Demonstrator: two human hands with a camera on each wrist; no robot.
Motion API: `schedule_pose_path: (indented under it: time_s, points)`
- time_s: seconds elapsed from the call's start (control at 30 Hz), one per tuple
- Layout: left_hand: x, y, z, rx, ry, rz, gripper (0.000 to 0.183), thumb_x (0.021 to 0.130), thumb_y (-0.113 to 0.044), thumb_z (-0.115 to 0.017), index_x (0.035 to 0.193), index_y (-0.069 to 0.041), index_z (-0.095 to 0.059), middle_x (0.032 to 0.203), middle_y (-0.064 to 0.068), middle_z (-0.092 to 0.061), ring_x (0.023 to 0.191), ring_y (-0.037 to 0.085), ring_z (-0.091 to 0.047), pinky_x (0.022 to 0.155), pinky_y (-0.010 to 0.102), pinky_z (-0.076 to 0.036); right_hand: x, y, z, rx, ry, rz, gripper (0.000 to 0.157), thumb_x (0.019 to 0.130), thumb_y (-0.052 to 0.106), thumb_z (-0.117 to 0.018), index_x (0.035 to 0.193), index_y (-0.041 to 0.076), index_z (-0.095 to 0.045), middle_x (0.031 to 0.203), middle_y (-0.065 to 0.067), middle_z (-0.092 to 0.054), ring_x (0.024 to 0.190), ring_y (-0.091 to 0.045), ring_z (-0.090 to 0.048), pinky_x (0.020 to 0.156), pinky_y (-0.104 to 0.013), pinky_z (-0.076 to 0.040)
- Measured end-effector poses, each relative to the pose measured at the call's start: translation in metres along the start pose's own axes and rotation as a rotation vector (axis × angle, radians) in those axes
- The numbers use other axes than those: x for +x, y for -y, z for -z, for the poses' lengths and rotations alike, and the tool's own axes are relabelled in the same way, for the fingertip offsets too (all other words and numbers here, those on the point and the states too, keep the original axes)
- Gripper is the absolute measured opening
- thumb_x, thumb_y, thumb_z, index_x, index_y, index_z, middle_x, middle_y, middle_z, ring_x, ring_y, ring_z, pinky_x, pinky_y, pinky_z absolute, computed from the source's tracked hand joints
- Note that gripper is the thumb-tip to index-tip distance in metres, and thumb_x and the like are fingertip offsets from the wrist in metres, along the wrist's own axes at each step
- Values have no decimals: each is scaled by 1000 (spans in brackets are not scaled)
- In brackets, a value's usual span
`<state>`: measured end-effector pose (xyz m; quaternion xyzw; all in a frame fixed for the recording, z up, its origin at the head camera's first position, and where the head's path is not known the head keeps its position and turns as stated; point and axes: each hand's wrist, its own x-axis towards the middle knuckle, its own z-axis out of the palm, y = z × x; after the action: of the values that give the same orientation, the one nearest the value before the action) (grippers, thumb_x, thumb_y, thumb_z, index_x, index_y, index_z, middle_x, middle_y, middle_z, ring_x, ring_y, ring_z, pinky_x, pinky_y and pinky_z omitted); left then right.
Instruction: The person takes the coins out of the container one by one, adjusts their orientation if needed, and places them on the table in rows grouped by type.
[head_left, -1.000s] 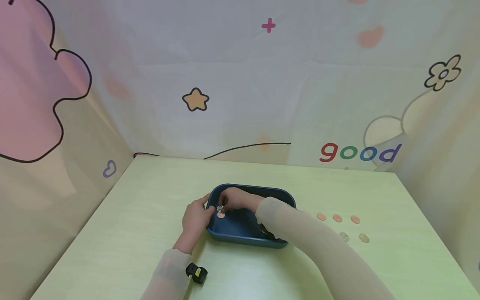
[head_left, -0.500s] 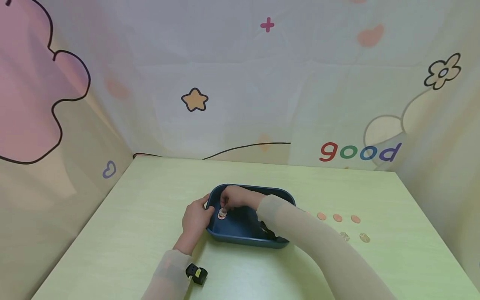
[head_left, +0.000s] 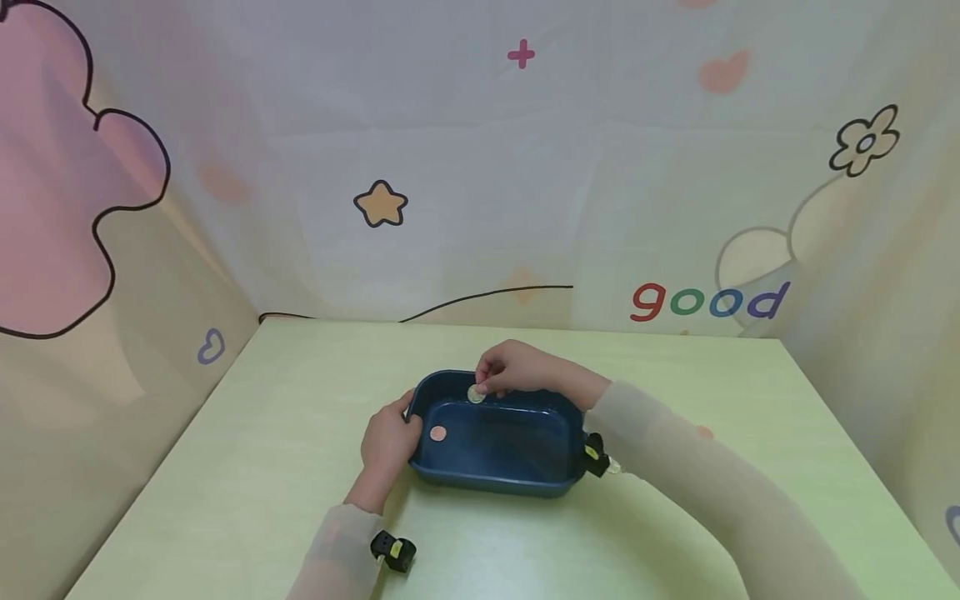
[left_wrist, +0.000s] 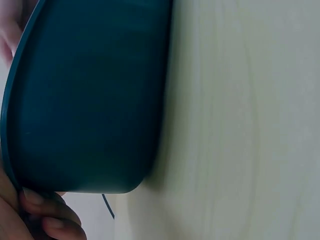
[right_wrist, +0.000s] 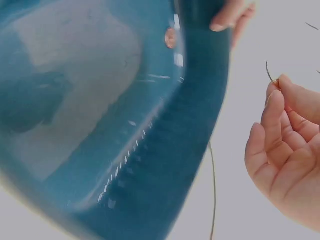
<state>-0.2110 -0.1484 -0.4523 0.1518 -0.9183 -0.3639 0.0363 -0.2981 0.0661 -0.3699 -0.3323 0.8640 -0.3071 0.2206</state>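
Observation:
A dark blue rectangular tray stands on the light table. My left hand grips its left end, and in the left wrist view its fingers curl at the tray's corner. My right hand is over the far rim and pinches a silvery coin between thumb and fingertips. Seen from the right wrist, this coin appears nearly edge-on. One copper coin lies flat on the tray floor near the left end, also visible as a small copper disc in the right wrist view.
Right of the tray, a copper coin and a silvery coin show on the table, partly covered by the right sleeve. Black wrist cameras sit on the left cuff and right cuff. A printed curtain hangs behind the table.
My right hand has lifted the silvery coin from over the copper coin and carried it up and right to the tray's far rim. The left hand keeps its grip on the tray.

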Motion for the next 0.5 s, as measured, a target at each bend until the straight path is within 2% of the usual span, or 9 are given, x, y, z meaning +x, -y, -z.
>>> schedule_pose_path:
  time_s: [0.07,0.1,0.13,0.17,0.27,0.37,0.5]
  points:
    - [0,0,-2,8,0,-8,54,92,-14,-52,145,-9,-58,103,23,-72,71,25,-55,54,29,-30,-20,-5,8,65,-23,-32,13,97,15,-68,97,2,-69,88,-17,-70,76,-27,-64,78,-36,-58]
    - [0,0,-3,13,1,-14,54,92,-14,-53,145,-8,-58,116,23,-72,75,26,-58,55,29,-31,-31,-9,11,86,-35,-46,14,97,15,-67,98,2,-69,90,-19,-70,75,-24,-63,79,-39,-58]
    - [0,0,-4,14,1,-19,54,92,-14,-53,146,-8,-58,125,23,-70,78,26,-60,55,29,-32,-41,-14,14,105,-51,-65,14,97,16,-67,98,2,-68,90,-18,-69,76,-21,-62,81,-40,-59]
    - [0,1,-5,11,1,-21,54,92,-14,-53,146,-8,-57,126,23,-70,79,27,-61,55,29,-32,-51,-19,17,119,-66,-85,15,97,16,-67,99,2,-68,92,-18,-70,76,-18,-62,82,-40,-59]
    - [0,2,-6,0,-2,-28,55,92,-13,-53,146,-7,-57,102,21,-73,74,25,-58,54,29,-30,-80,-37,21,145,-125,-141,17,98,18,-67,102,1,-69,94,-16,-70,78,-15,-60,82,-36,-59]
    - [1,4,-5,-22,-4,-40,57,91,-13,-53,147,-7,-56,71,10,-57,63,20,-49,53,28,-28,-110,-59,23,164,-184,-185,20,99,19,-66,105,0,-68,93,-11,-70,81,-16,-60,81,-31,-56]
    - [2,7,-3,-49,-8,-62,61,89,-12,-52,149,-8,-53,61,-1,-43,56,16,-42,51,27,-27,-149,-85,25,210,-254,-245,24,101,19,-62,111,-2,-65,91,-4,-66,82,-17,-58,77,-29,-53]
